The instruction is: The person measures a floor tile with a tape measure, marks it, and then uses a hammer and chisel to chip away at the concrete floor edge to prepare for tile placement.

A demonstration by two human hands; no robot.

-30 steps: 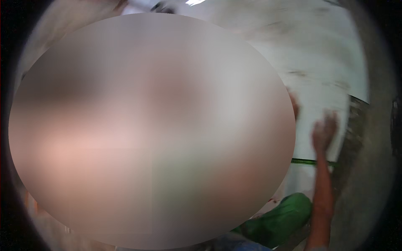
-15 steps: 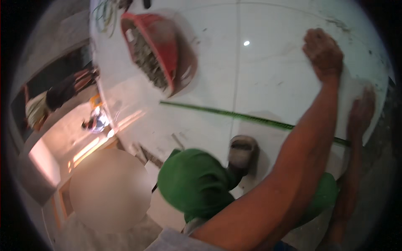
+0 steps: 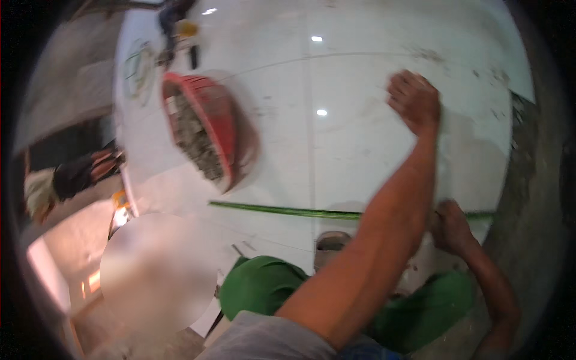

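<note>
My left hand (image 3: 414,99) is on the white tiled surface (image 3: 360,156), fingers curled and pressed together; whatever is under them is hidden. My left forearm crosses over a long green strip (image 3: 270,208). My right hand (image 3: 453,225) is closed at that strip, just right of the left forearm; I cannot make out what its fingers hold. A red tub (image 3: 219,126) of grey rubble-like material lies left of my hands. A worn sandal or shoe (image 3: 333,243) shows just below the strip, beside my green-clad legs (image 3: 264,282).
A coiled hose or cord (image 3: 138,69) and a dark tool (image 3: 193,57) lie near the tub. A person (image 3: 66,183) is at the far left, another's legs (image 3: 168,30) at the top. A yellow object (image 3: 187,29) is near those legs. A dark rough floor edge (image 3: 522,150) borders the tiles.
Since half a second ago my right hand has come down from the tiles' right edge to the green strip. My view has shifted, and my left hand sits lower and further left in it.
</note>
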